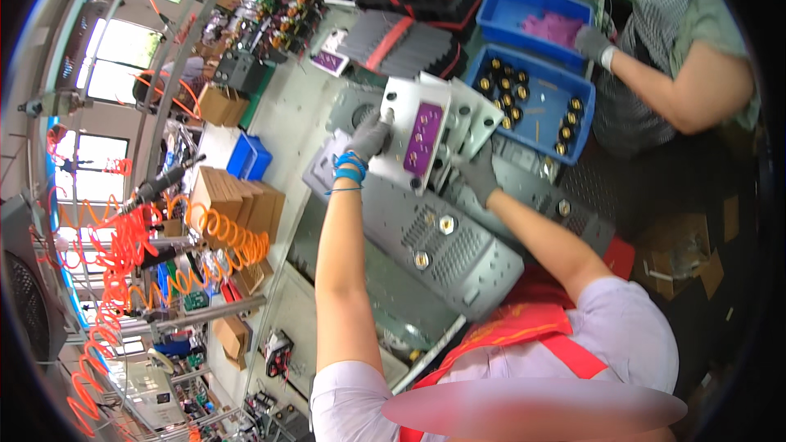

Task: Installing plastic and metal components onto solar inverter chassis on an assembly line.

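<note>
A white metal panel [399, 133] with a purple label strip [428, 139] is tilted over the bench in front of me. My left hand [370, 137], in a grey glove with blue bands at the wrist, is closed on its left edge. Right of the panel, my gloved right hand [481, 173] is closed beside the lower edges of several white panels [473, 119]; its fingertips are partly hidden. Underneath lies a long grey metal housing [409, 221] with vent holes and two brass-coloured fittings [446, 224]. A second grey housing [532, 188] lies to its right.
Blue bins [583, 143] at the far right hold black round knobs and pink pieces. A co-worker's gloved hand [591, 42] is at one bin. Strapped grey sheets [385, 41] are stacked at the back. Orange coiled hoses [221, 225] hang at left, near cardboard boxes [225, 196].
</note>
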### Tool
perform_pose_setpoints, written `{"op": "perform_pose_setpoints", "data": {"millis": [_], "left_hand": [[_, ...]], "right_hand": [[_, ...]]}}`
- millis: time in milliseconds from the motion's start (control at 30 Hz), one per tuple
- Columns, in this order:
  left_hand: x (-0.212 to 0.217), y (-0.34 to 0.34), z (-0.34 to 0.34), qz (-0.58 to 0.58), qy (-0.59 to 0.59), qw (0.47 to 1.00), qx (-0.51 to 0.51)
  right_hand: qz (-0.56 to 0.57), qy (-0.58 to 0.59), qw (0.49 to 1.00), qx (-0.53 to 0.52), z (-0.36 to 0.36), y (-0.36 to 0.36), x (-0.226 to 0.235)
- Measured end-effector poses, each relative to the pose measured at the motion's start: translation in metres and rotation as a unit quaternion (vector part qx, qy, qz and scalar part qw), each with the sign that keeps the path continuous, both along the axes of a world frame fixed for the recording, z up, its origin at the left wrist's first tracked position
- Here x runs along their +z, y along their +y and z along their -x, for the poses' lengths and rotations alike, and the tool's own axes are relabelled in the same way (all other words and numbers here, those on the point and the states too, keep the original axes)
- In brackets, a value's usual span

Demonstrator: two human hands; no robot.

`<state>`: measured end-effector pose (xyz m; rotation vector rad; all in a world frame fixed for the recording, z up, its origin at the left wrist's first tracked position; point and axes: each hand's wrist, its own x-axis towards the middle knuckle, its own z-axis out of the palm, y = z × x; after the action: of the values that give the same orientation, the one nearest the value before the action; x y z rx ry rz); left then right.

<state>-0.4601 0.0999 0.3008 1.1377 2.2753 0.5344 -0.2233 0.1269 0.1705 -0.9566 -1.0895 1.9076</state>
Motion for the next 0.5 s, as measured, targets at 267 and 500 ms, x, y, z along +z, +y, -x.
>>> {"op": "perform_pose_setpoints", "data": {"millis": [267,500], "left_hand": [[0.015,0.034,0.014,0.182,-0.195,0.963,-0.037],[0.015,0.049,-0.008,0.133,-0.191,0.968,-0.098]], "right_hand": [[0.131,-0.036,0.989,0.05,-0.007,0.008,0.014],[0.038,0.057,0.997,0.047,-0.01,0.015,0.0]]}}
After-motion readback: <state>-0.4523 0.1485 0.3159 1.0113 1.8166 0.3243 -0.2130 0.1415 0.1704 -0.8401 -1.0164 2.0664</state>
